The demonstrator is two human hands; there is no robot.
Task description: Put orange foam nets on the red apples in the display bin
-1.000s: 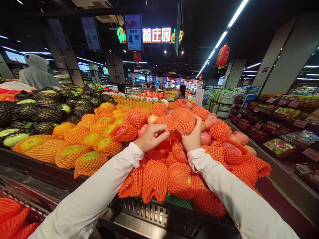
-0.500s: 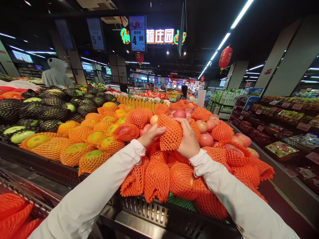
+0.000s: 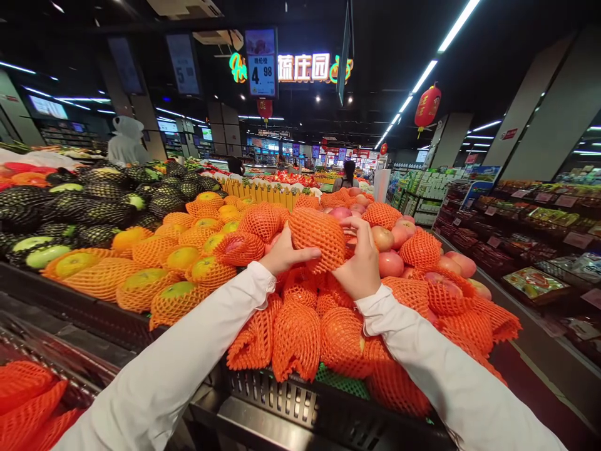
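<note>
Above the heap, both hands hold an apple in an orange foam net (image 3: 317, 238), the net covering nearly all of it. My left hand (image 3: 287, 252) grips its left side, thumb across the front and fingers behind. On the right side, my right hand (image 3: 360, 260) curves round with bent fingers; its thumb is at the net's lower right edge, and the fingertips are partly hidden. Beneath lie several netted apples (image 3: 297, 338) in a black slotted crate (image 3: 282, 396). Bare apples (image 3: 389, 264) sit just right of my right hand.
Netted oranges (image 3: 181, 258) are piled on the left, with dark-netted green produce (image 3: 107, 213) beyond. Packaged-goods shelves (image 3: 535, 238) line the right side. Red nets (image 3: 32, 401) lie at lower left. A person in a light hood (image 3: 128, 141) stands at the far left.
The netted apple has turned and tilted between my hands, rising slightly leftward. My right fingers have spread from its top toward the right; my left thumb now lies lower across its front.
</note>
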